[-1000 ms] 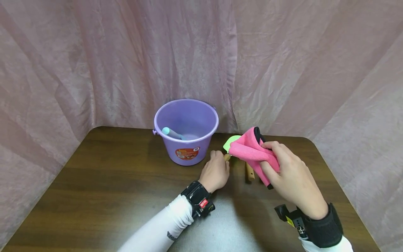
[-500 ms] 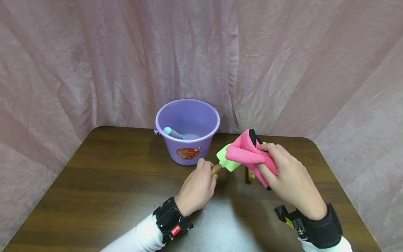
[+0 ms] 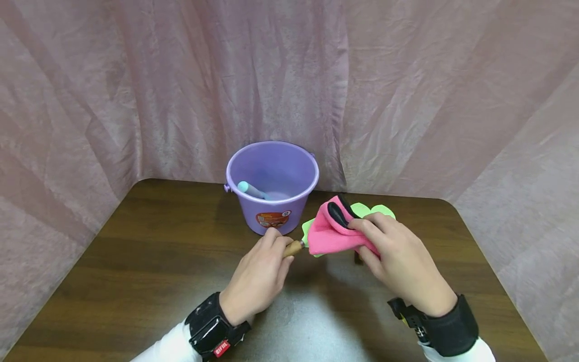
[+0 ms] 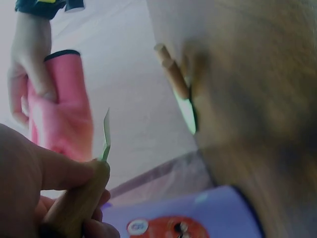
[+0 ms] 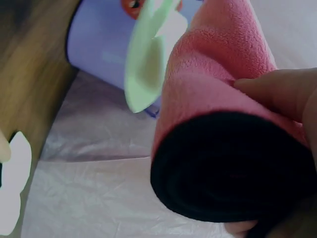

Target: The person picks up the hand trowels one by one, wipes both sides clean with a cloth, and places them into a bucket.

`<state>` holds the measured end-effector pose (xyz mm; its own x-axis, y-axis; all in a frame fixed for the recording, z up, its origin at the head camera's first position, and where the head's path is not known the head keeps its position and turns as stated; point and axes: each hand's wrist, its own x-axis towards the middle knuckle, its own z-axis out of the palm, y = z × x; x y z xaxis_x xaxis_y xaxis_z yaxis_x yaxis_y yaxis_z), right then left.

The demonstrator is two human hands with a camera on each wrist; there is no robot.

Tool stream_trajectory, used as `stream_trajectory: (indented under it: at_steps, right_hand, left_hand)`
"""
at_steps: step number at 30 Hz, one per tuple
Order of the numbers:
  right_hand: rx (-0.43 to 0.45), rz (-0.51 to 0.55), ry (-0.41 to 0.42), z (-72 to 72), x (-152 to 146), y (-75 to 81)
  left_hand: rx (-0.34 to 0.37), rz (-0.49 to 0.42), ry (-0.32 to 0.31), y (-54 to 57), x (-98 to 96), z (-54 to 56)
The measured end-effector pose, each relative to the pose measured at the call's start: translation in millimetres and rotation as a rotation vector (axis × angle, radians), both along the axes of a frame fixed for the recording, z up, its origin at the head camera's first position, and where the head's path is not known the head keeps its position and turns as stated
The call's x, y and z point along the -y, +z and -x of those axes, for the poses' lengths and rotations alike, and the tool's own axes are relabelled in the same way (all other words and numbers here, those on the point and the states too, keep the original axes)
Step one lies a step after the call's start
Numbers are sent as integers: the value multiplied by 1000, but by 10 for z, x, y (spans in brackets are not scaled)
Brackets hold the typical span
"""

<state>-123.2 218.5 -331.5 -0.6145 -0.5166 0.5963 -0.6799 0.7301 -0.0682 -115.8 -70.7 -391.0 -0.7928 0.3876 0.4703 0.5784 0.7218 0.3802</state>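
My left hand [image 3: 258,274] grips the wooden handle [image 3: 294,249] of a small trowel with a light green blade [image 5: 143,69], raised above the table. In my right hand [image 3: 402,261] is a folded pink cloth [image 3: 330,234] with black edging, pinched between thumb and fingers. From the head view the cloth covers most of the trowel blade. The right wrist view has blade and cloth side by side; whether they touch I cannot tell. Behind the right hand lie light green tools [image 3: 382,210] on the table, their wooden handles [image 4: 176,79] seen in the left wrist view.
A purple bucket [image 3: 251,211] with an orange label stands near the back edge of the brown wooden table [image 3: 135,261]. Inside it leans a light blue stick-like thing [image 3: 249,189]. A pinkish curtain [image 3: 226,90] hangs behind the table.
My left hand has drawn the trowel left and toward me, away from the other tools. The right hand has moved the cloth left, over the trowel blade.
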Motion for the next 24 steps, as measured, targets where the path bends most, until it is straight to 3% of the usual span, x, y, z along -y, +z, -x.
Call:
stream_trajectory:
  at_steps: [9,24]
  right_hand:
    - [-53,-47,36,16,44,-51]
    - [-208,-11,101,72,196,-101]
  left_hand:
    - [-43,28,-39,102,130,-4]
    - [-120,65,-77,122,166,-26]
